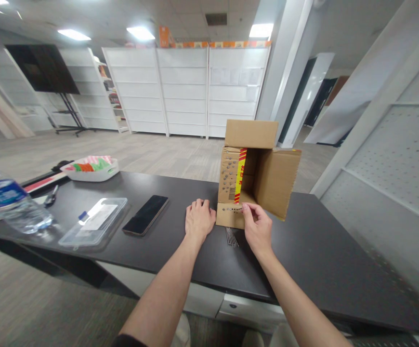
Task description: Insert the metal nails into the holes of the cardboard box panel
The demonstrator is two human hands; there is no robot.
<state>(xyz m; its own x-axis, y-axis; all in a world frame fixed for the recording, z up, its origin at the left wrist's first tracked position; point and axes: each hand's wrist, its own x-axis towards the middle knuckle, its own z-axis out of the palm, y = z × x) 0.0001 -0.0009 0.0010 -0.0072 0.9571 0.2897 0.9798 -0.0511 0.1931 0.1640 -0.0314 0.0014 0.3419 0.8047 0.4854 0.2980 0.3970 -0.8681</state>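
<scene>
An open cardboard box [263, 180] lies on its side on the dark table, its opening toward me. Round grey nail heads dot its left flap [228, 180], and the lower flap [227, 219] has a row of small dark holes and a nail head. My right hand [258, 226] pinches thumb and forefinger at the lower flap's right end, on what looks like a thin nail, mostly hidden. Palm down on the table, my left hand [200, 218] rests beside the lower flap, holding nothing visible, its fingers slightly bent. Several loose nails [231, 237] lie in front of the flap.
Left of my left hand lie a black phone [146, 215] and a clear plastic case [96, 221]. A water bottle [12, 200] stands farther left. Behind sits a white tray [90, 174] with colourful contents. A perforated panel [404, 173] rises beyond the table's right side.
</scene>
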